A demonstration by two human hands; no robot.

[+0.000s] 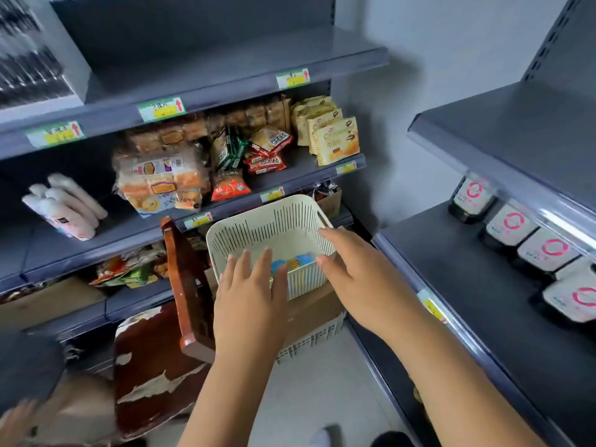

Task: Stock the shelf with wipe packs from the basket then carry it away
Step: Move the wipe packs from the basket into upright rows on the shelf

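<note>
A cream slotted basket [277,221] sits on a cardboard box in the middle of the head view. Blue and yellow packaging [298,260] shows at its bottom. My left hand [251,291] hovers with straight fingers over the basket's near left rim. My right hand [351,269] reaches with spread fingers to the basket's right rim, holding nothing. On the grey shelf [483,285] at the right stand several dark wipe packs with white and pink labels [545,250], in a row along its back.
A worn brown wooden chair [180,285] stands left of the basket. The left shelving [225,201] holds bread, snack bags and white bottles [64,204]. A white crate [309,340] lies under the cardboard box [316,308]. Another person's hand [16,421] shows at bottom left.
</note>
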